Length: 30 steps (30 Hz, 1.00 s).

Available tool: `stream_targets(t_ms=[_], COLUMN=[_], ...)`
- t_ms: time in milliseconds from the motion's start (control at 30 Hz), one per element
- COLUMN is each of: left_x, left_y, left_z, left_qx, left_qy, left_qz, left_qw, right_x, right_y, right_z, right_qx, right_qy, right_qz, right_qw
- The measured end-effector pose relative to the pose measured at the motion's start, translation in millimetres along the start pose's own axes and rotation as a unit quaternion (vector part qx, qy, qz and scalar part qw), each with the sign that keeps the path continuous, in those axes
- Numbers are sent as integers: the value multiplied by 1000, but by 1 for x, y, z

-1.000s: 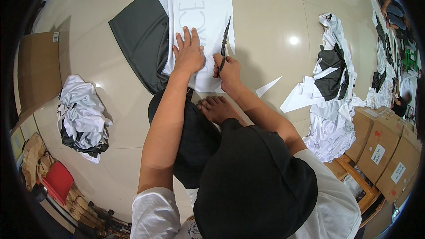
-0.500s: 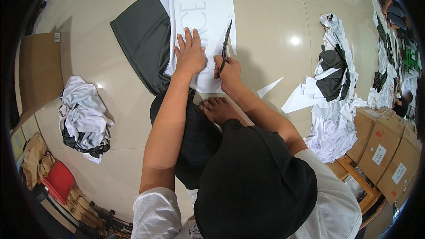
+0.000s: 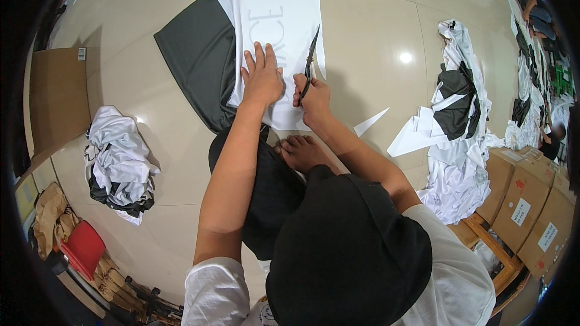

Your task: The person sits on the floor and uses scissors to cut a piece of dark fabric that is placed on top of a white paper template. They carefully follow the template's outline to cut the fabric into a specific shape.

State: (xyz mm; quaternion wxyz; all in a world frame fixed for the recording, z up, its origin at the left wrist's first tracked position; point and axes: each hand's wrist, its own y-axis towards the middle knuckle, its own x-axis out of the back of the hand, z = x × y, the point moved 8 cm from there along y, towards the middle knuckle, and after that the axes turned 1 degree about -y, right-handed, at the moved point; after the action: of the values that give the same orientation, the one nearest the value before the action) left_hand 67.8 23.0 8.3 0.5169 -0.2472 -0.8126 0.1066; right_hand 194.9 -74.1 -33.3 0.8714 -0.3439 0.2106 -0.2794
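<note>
White fabric (image 3: 290, 24) with pale grey lettering lies flat on the tiled floor, joined or overlapped on its left by dark grey fabric (image 3: 199, 60). My left hand (image 3: 263, 80) rests palm down on the white part, fingers stretched out and pressing it. My right hand (image 3: 312, 93) is closed round the handles of black scissors (image 3: 310, 54), whose blades point away from me along the right edge of the fabric. A narrow white strip (image 3: 321, 54) hangs off that edge, partly cut away. My bare foot (image 3: 305, 151) is just below the near edge.
A white triangular scrap (image 3: 371, 122) lies to the right. Beyond it is a long heap of white and dark cloth (image 3: 456, 169). At left stand a crumpled cloth pile (image 3: 121, 157), a cardboard box (image 3: 59, 102) and a red chair (image 3: 83, 247). Cartons (image 3: 522, 199) are stacked at lower right.
The whole view has shifted slightly. My hands and the scissors stay in nearly the same place on the fabric, and nothing has been let go.
</note>
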Motion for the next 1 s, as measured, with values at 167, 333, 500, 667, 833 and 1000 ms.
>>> stream_targets(t_ms=[167,333,500,667,833,1000], left_x=[1,1,2,2,2,3], left_y=[-1,0,-1,-1,-1,-1], left_z=[0,-2,0,-1,0,-1], left_qx=[1,-2,-1,1,0,-1], left_qy=[5,1,1,-1,-1,-3], left_qz=[-2,-1,-1,1,0,1], left_qw=[1000,1000,1000,1000,1000,1000], right_x=[-7,-8,-11,-14,-17,-20], right_y=[-1,0,-5,-4,-1,1], right_z=[0,-2,4,9,7,4], right_qx=[-1,1,2,7,11,10], right_qy=[3,16,22,29,37,46], right_qz=[-7,-8,-11,-8,0,3], right_qw=[1000,1000,1000,1000,999,999])
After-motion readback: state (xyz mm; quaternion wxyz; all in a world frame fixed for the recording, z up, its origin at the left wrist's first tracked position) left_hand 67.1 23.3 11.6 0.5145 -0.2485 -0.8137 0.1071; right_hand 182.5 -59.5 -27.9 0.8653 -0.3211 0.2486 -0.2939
